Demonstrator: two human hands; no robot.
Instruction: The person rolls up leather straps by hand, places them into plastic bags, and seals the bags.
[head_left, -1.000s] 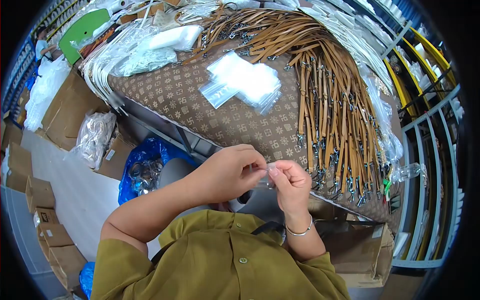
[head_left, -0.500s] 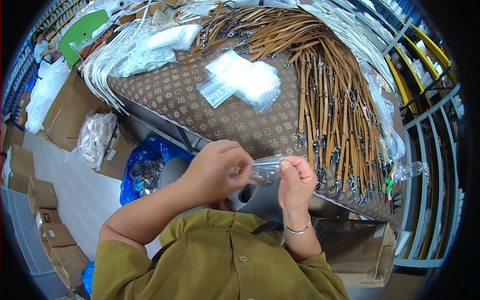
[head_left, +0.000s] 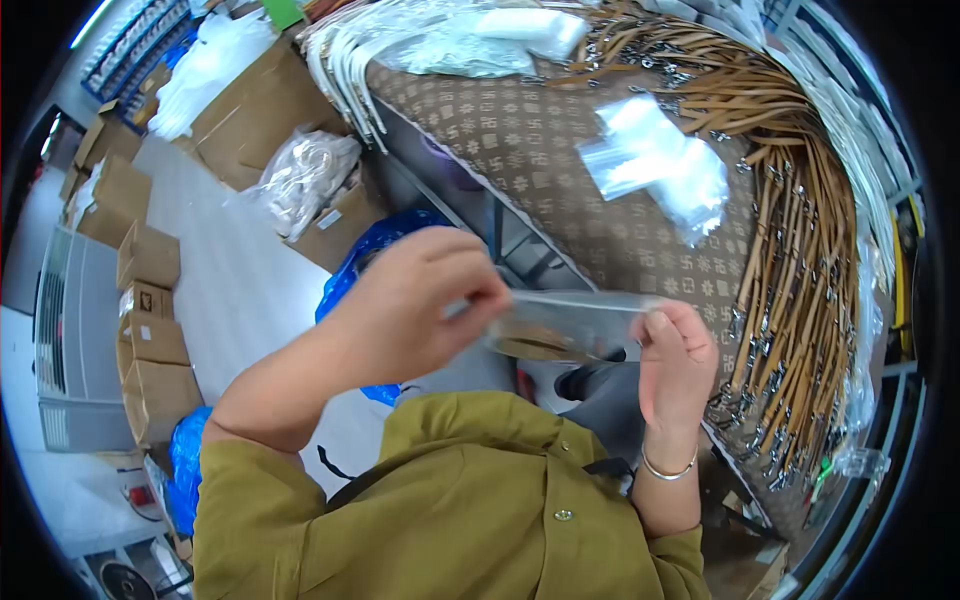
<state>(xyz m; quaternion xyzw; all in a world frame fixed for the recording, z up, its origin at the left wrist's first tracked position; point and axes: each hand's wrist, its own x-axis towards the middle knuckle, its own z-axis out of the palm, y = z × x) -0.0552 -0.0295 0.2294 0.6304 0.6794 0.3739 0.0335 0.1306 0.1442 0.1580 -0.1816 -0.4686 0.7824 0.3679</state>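
I have the bag (head_left: 600, 320) stretched near the centre of the frame, its right end clamped between thumb and fingers of my right hand (head_left: 678, 360), its left end at my left hand's (head_left: 415, 295) fingertips, which look pinched on it despite the blur. I judge it light, limp and slippery, best held by its upper corners; most of it spans the gap between my hands, sagging slightly below the fingertips.

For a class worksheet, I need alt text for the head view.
A left hand and a right hand hold a clear plastic bag between them, something brown showing through. Beyond, brown straps and more plastic bags lie on patterned cloth.
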